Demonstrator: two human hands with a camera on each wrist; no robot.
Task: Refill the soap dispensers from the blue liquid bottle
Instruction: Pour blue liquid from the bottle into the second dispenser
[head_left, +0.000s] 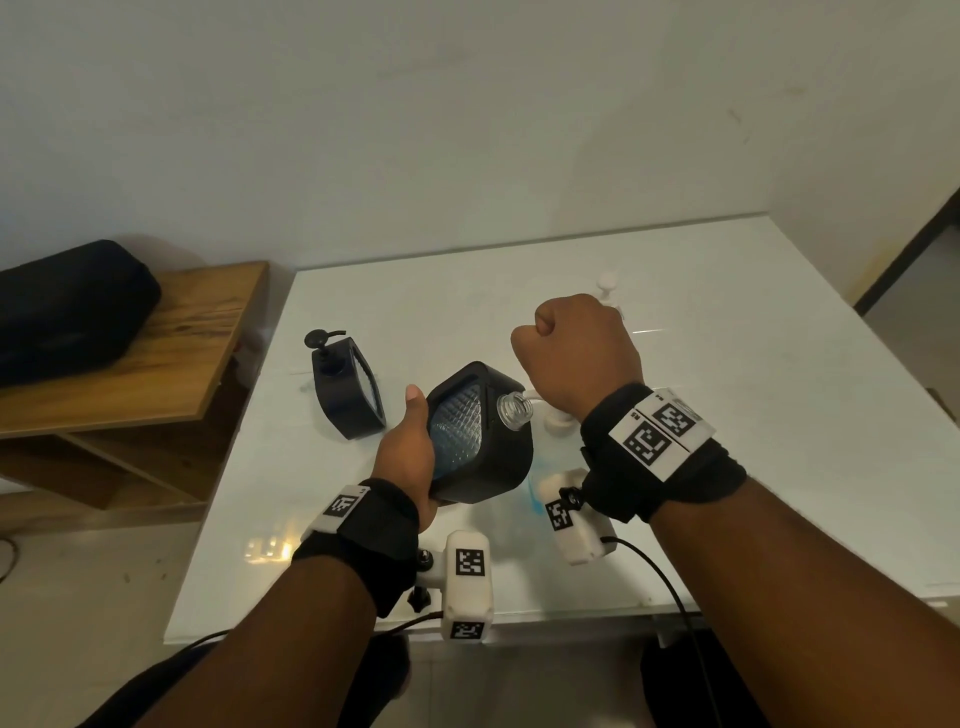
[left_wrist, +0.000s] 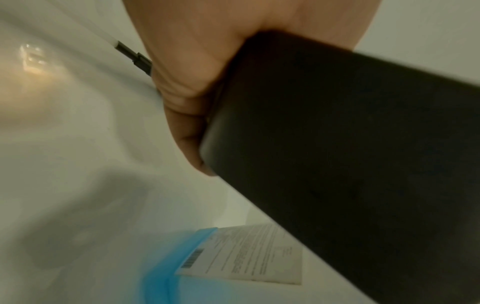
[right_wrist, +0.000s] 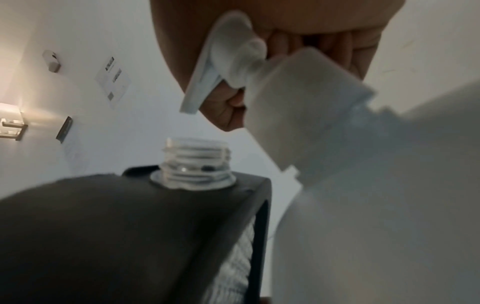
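My left hand (head_left: 410, 457) grips a black soap dispenser (head_left: 483, 436) and holds it tilted above the white table (head_left: 753, 415). The dispenser's clear threaded neck (head_left: 514, 410) is uncapped. In the left wrist view my fingers (left_wrist: 187, 98) wrap its dark body (left_wrist: 337, 144). My right hand (head_left: 571, 348) is a fist curled over the white pump head (right_wrist: 228, 59) of the blue liquid bottle (left_wrist: 166, 267). The pump's spout (head_left: 531, 396) sits right beside the open neck (right_wrist: 194, 164). Most of the bottle is hidden under my right wrist.
A second black dispenser (head_left: 348, 389) with its pump on stands to the left on the table. A white pump top (head_left: 608, 283) shows behind my right fist. A black pump part with a pale tube (left_wrist: 132, 55) lies near my left hand. A wooden shelf (head_left: 156, 364) with a black case (head_left: 67, 312) stands to the left.
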